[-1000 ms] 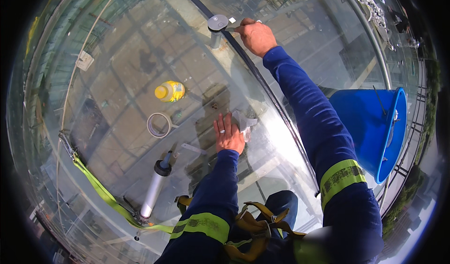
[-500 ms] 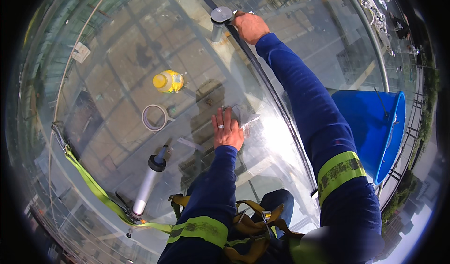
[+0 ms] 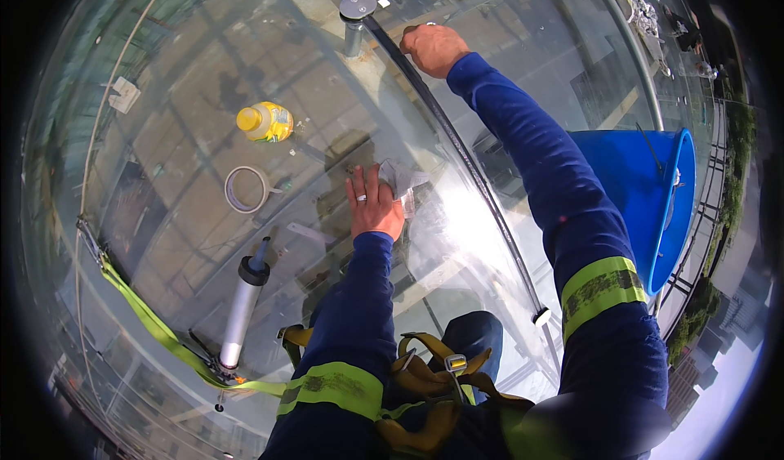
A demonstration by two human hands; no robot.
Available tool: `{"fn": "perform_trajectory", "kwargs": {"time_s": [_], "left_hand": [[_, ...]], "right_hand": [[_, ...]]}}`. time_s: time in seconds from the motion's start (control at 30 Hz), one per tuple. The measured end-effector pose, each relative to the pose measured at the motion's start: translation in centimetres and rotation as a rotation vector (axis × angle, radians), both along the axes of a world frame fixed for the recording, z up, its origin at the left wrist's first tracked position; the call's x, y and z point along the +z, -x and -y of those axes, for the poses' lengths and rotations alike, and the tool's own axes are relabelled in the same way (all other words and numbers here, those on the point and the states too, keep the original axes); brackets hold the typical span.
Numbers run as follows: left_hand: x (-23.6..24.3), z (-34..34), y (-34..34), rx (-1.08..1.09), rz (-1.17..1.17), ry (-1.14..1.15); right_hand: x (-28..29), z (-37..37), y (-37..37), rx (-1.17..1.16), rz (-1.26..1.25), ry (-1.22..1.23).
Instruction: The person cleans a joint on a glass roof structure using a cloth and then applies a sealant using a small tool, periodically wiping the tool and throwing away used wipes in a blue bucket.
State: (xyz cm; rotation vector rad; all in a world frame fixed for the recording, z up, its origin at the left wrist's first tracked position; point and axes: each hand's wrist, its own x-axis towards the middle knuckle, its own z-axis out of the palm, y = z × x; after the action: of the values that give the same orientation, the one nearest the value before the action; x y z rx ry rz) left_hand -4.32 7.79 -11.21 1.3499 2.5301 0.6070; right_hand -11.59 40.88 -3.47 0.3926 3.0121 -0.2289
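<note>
Our left hand (image 3: 377, 207) lies palm down on the glass panel (image 3: 449, 223), fingers straight and slightly parted, a ring on one of them, not far in from the panel's right edge. Crumpled clear plastic (image 3: 402, 184) sits against that hand's right side; whether some of it runs under the palm, we cannot tell.

Nearest to us are brown harness straps (image 3: 425, 431). Toward the panel's near left lies a caulking gun (image 3: 242, 313), silver with a black collar, its blue nozzle pointing away from us; green webbing (image 3: 147, 306) passes close by its rear end. Past the nozzle we see a pale flat strip (image 3: 310, 233), and beyond that a roll of tape (image 3: 229, 194).

Outside the panel's right edge, a blue bucket (image 3: 625, 182) tips its mouth to the right. Farther in on the glass is a yellow bottle (image 3: 273, 122); its label is yellow with green patches, the print too small for us to read.

Along the right edge runs a dark seam (image 3: 469, 157), and near its far stretch our right hand (image 3: 435, 49) has its fingers curled in; we cannot tell whether they pinch anything. Beyond it stands a round metal disc (image 3: 358, 5) on a post, with a small white square (image 3: 383, 3) just beside it
</note>
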Motion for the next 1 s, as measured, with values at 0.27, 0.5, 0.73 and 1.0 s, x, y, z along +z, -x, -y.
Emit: {"fn": "perform_trajectory", "kwargs": {"time_s": [0.27,0.5,0.73,1.0], "left_hand": [[0.7,-0.2,-0.1,-0.027,0.047,0.016],[0.3,0.2,-0.1,-0.019,0.013,0.002],[0.7,0.1,-0.3,-0.037,-0.018,0.021],[0.6,-0.1,-0.7,-0.027,-0.074,-0.016]], "right_hand": [[0.9,1.8,-6.4,0.073,0.020,-0.030],[2.0,4.6,-11.1,-0.013,0.094,0.028],[2.3,6.6,-16.9,0.005,0.170,0.000],[3.6,9.3,-24.7,-0.031,0.250,0.060]]}}
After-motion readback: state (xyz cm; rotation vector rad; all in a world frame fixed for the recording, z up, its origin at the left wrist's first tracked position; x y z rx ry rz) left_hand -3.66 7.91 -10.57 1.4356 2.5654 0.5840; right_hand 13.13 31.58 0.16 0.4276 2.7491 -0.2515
